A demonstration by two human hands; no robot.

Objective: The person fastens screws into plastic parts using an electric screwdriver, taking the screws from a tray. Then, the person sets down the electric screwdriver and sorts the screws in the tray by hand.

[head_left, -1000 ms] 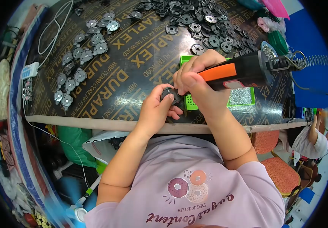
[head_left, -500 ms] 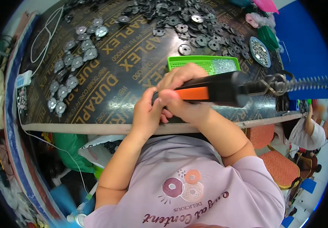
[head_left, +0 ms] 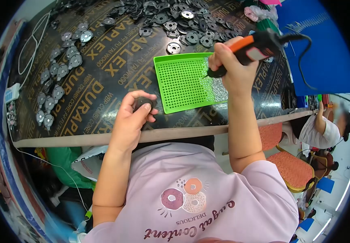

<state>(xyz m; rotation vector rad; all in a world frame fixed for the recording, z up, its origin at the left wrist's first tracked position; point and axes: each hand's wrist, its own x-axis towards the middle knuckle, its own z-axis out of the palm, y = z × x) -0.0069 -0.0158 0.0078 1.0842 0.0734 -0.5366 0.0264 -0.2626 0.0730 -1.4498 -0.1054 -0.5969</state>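
Note:
Near the table's front edge, my left hand [head_left: 132,117] grips a dark round part [head_left: 143,103] between thumb and fingers. My right hand [head_left: 235,67] is wrapped round a black and orange electric screwdriver [head_left: 252,47], which hangs from a cord and spring. The driver's thin bit points down over the green perforated tray [head_left: 181,83], beside the small silver screws [head_left: 215,87] heaped at the tray's right side. Whether the bit touches a screw, I cannot tell.
A large pile of black round parts [head_left: 191,26] lies at the back of the table [head_left: 120,75]. More parts [head_left: 62,71] stand in rows at the left, near a white cable [head_left: 31,50]. Another person [head_left: 320,129] sits at the far right.
My right hand and the screwdriver have moved away from the part in my left hand, to the right and over the tray. The view has shifted, and the tray now shows more fully.

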